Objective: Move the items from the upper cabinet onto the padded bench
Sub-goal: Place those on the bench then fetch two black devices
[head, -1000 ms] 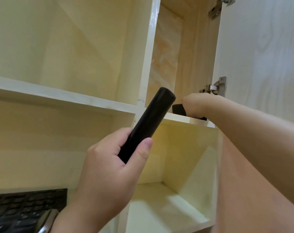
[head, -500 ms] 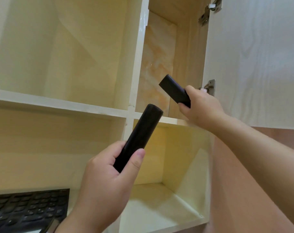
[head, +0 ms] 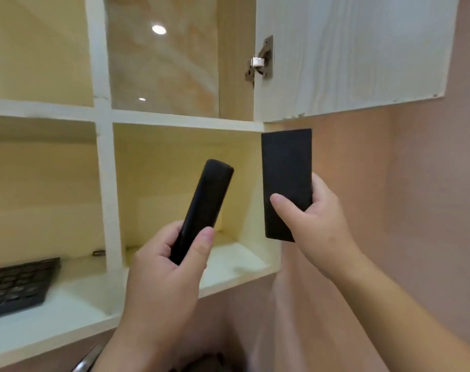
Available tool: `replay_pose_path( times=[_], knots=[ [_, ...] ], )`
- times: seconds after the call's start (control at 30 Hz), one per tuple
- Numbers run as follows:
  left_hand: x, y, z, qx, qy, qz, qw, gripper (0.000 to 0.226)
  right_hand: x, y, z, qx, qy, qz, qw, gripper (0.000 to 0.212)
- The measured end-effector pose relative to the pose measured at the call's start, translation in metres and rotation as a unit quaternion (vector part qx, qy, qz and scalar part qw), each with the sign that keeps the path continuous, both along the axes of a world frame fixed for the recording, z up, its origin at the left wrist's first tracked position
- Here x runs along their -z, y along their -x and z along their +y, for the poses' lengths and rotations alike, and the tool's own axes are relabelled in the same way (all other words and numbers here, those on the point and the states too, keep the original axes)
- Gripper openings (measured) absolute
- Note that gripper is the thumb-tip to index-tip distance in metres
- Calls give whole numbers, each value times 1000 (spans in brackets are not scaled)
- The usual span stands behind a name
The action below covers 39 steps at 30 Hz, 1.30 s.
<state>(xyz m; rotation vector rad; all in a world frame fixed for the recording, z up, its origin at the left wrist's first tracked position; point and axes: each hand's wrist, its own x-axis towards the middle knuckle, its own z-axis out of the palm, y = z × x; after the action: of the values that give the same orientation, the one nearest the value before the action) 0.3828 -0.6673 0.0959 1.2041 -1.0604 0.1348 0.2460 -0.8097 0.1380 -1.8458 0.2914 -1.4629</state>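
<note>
- Hands at centre frame: 2 bare hands are raised in front of a pale wooden cabinet (head: 105,167), each gripping 1 black object.
- Left hand (head: 164,280), lower centre, is wrapped around the lower end of a slim black bar (head: 201,210); the thumb presses on its front face and the other fingers curl behind it. The bar tilts up and to the right, its rounded top end standing in front of the lower right compartment.
- Right hand (head: 317,232), right of centre, pinches a flat black rectangular block (head: 286,178) near its lower half, thumb across the front face, the remaining fingers behind and along its right edge. The block stands nearly upright, its top edge just below the bottom of the open cabinet door (head: 349,55).
- Bar and block are near each other but apart, both clear of the shelves.
- Upper centre: the upper compartment behind the door has a glossy marbled back panel (head: 161,63) showing 2 light reflections; a metal hinge (head: 260,61) joins the door to the frame.
- Lower left: a black keyboard (head: 16,285) lies on the bottom shelf, with a small dark item (head: 99,253), too small to identify, behind it.
- Right side: a pinkish wall (head: 416,210) fills the background.
</note>
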Motion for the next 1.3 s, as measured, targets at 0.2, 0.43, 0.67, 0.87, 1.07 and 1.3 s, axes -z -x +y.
replay_pose_path(
  times=[0.2,0.43,0.67,0.87,1.07,1.3],
  knots=[
    [63,14,-31,-9,-59,34,998,27,80,13,-13,-61,-147,18,987,27],
    [119,36,-47,0,-80,120,990,19,154,31,-18,-63,-263,45,962,28],
    [159,42,-45,78,-116,199,970,23,198,41,9,-29,-321,80,943,24],
    [178,23,-36,176,-163,201,950,17,220,38,51,68,-368,74,924,22],
    [211,10,-21,268,-184,192,926,22,246,42,100,163,-408,49,897,27],
    [235,36,6,366,-233,203,878,8,260,73,162,290,-431,36,854,36]
  ],
)
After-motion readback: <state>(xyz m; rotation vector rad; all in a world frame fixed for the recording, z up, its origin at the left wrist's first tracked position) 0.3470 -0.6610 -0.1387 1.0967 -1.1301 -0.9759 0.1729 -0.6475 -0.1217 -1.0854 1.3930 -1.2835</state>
